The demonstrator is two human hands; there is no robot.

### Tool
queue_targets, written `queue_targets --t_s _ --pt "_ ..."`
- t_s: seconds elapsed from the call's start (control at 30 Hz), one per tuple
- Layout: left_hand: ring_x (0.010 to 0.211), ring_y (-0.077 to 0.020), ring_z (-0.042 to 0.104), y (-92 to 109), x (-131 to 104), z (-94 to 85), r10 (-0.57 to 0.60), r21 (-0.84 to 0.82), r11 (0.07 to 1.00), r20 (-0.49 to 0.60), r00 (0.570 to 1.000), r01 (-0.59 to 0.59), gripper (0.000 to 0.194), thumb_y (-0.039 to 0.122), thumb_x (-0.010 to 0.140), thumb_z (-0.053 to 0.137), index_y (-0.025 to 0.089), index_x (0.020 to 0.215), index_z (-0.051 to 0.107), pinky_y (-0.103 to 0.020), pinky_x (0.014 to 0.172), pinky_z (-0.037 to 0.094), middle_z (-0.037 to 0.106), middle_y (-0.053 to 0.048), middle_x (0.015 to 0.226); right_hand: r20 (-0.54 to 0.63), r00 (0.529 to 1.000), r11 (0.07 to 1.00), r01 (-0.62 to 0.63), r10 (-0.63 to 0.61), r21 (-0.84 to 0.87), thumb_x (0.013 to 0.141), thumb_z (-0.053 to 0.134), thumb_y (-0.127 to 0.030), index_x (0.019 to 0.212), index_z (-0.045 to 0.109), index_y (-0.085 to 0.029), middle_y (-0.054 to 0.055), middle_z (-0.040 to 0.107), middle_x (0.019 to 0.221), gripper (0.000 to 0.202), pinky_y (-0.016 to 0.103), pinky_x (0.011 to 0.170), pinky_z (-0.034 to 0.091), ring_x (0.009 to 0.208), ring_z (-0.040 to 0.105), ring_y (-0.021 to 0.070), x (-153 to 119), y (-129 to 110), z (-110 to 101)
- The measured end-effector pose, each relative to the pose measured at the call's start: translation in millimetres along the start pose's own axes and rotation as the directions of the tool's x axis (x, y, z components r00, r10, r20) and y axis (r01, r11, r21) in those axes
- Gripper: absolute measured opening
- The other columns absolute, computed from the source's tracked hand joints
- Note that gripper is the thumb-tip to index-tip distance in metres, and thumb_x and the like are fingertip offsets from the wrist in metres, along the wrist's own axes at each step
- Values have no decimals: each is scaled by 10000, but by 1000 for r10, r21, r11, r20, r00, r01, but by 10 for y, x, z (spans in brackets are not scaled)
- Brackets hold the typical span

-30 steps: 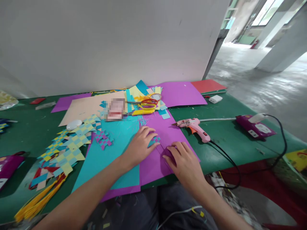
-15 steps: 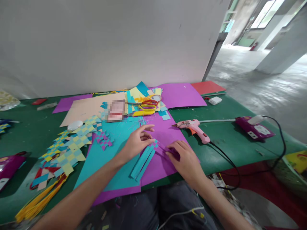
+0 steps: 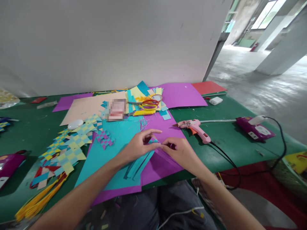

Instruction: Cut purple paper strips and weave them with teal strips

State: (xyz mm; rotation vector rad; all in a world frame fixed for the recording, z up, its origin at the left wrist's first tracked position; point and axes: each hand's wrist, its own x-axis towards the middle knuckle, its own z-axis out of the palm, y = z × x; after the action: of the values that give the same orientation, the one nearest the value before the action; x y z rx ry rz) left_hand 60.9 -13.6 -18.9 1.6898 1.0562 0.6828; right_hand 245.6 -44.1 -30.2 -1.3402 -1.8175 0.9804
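A small weave of teal and purple paper strips is held over the purple sheet. My left hand pinches it between thumb and fingers, partly hiding the checks. From its lower side long teal strips hang towards the teal sheet. My right hand touches the left fingertips, its thumb and forefinger closed at the weave's right edge, where purple strips run out. The fingers hide most of the gripped part. A finished-looking teal and purple checked piece lies left of my hands.
Right of my hands lies a pink glue gun, its cord running to a purple power strip. Scissors and a yellow-handled tool lie behind. Checked yellow-blue pieces and yellow tassels are at the left, near a white mouse.
My right hand has moved left until its fingertips meet those of my left hand. My left fingers have stretched over the weave, and the hanging teal strips have shifted and tilted.
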Motion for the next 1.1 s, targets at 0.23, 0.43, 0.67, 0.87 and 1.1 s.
queue_targets --t_s 0.23,0.43,0.67,0.87,1.1 --pt "700 -119 502 -19 -32 -4 42 -7 999 32 999 -41 465 273 802 650 204 1256 583 -242 623 420 532 3 804 75 997 999 23 -26 33 846 562 -253 691 664 -155 -16 602 600 210 233 544 306 555 448 96 14 28 3" --pt "677 -111 496 -22 -34 -18 46 11 999 23 999 -46 480 277 795 648 192 1263 583 -233 598 406 550 -6 826 205 978 995 6 -26 99 871 513 -298 657 603 -155 -44 471 571 273 230 525 276 554 373 86 37 61 -40" --pt "627 -102 437 -49 -15 -22 52 33 998 31 998 -53 484 292 846 584 200 1319 541 -220 564 358 535 13 754 192 981 999 2 -12 49 870 506 -297 688 617 -151 -42 477 586 259 234 526 271 562 367 88 65 62 -47" --pt "642 -108 429 10 -23 -45 95 49 995 -52 994 -92 485 322 860 589 192 1323 529 -224 583 361 514 11 755 253 967 997 -3 -17 77 841 569 -385 553 409 -175 -59 287 572 390 240 520 220 562 278 82 66 97 -151" --pt "594 -113 343 -28 -18 -44 44 149 988 -7 999 -42 479 365 845 605 216 1298 554 -226 543 328 384 44 652 158 987 999 -21 14 38 844 554 -400 562 306 -192 -60 233 584 429 252 520 194 559 239 82 101 146 -236"
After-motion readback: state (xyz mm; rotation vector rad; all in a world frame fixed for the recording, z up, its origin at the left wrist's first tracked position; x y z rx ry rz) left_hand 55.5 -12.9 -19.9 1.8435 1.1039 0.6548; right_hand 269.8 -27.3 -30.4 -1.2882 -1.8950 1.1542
